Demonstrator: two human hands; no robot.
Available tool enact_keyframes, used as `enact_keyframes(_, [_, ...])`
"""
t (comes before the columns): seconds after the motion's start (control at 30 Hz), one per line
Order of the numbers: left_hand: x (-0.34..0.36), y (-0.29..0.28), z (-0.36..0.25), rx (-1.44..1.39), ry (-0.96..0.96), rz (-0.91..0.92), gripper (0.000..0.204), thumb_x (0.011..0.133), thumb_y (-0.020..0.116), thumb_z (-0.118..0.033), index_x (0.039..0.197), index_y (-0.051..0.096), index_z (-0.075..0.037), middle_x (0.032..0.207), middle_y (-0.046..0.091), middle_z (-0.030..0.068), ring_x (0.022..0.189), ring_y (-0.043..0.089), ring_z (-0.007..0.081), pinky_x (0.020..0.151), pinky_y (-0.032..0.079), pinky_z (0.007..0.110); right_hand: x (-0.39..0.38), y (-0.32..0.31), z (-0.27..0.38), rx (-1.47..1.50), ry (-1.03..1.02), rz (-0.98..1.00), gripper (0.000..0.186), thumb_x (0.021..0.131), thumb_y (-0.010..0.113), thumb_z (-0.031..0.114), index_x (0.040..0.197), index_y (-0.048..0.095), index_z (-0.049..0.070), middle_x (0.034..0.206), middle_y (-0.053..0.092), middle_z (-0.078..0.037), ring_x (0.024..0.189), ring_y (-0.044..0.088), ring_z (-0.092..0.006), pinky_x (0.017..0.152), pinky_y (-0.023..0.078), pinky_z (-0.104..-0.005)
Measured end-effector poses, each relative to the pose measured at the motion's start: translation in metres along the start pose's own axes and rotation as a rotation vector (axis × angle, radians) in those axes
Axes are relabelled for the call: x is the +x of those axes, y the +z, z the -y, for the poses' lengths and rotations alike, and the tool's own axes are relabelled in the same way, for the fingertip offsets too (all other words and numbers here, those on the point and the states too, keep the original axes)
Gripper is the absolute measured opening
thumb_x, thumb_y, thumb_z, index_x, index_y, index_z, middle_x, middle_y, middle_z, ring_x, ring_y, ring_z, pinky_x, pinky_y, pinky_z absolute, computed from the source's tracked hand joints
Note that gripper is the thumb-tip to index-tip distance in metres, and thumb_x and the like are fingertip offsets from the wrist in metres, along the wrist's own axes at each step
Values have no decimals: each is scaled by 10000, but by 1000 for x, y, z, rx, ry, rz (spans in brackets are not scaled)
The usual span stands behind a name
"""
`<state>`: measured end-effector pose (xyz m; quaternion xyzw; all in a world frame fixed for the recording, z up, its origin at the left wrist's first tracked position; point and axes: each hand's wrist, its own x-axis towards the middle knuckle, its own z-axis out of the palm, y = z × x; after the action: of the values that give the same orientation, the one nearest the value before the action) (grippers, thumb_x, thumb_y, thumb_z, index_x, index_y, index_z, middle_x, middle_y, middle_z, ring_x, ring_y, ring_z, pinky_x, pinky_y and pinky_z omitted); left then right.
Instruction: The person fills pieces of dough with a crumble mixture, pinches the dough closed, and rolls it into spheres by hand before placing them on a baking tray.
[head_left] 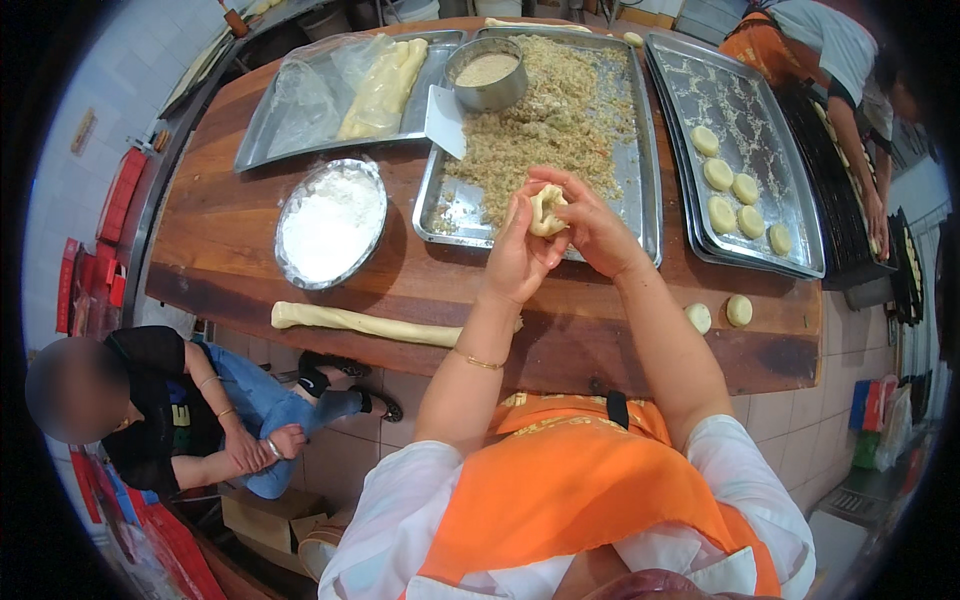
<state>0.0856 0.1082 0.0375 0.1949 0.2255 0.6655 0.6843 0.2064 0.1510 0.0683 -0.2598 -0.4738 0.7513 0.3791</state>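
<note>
Between my two hands is a small cup of pale dough (547, 211), its rim drawn up around a hollow. My left hand (516, 243) cradles it from the left and below. My right hand (592, 228) closes on its right side, fingers curled over the rim. Both hands hover over the near edge of a metal tray (428, 205) spread with crumbly, greenish-brown filling (545, 120). A long dough rope (365, 322) lies on the wooden table, partly behind my left forearm. Two round dough cakes (718, 314) rest beyond my right forearm.
A bowl of white flour (332, 222) sits left of the filling. Behind it, a tray (262, 150) holds plastic-covered dough (385, 90). A metal tin (487, 75) and white scraper (446, 122) stand on the filling tray. Stacked trays (800, 215) carry several cakes. Two other people are nearby.
</note>
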Motion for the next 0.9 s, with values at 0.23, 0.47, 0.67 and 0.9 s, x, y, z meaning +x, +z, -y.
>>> enact_keyframes(0.23, [-2,-41,2,-15,-63,289,472,1032,457,-538,1275,515,-138,1086,593,-17,851,592,67,628,505,214,-14,-2,-5,-319,-38,176,515,886,711,316,1332,543,122,1393,538,-46,1196,544,-194,1024,440,-350])
enact_keyframes(0.47, [-27,6,13,81,-88,104,466,1050,385,-548,1275,496,-156,981,608,-23,822,598,66,626,495,225,-22,-7,7,-1074,-543,156,670,851,731,410,1387,508,77,1347,616,-108,1333,511,-326,1105,390,-438])
enact_keyframes(0.67, [-40,21,16,94,-99,105,407,1066,385,-511,1225,519,-161,988,603,-29,786,578,60,573,433,200,-38,6,3,-836,-511,-7,473,955,625,319,1343,552,57,1216,685,-117,1214,591,-320,1068,410,-417])
enact_keyframes(0.9, [-53,-9,17,161,-107,221,384,1048,442,-511,1154,577,-168,996,614,-51,800,574,37,573,442,227,-50,28,3,-899,-600,-28,555,993,568,473,1328,584,30,1173,705,-132,1164,621,-239,1023,452,-389])
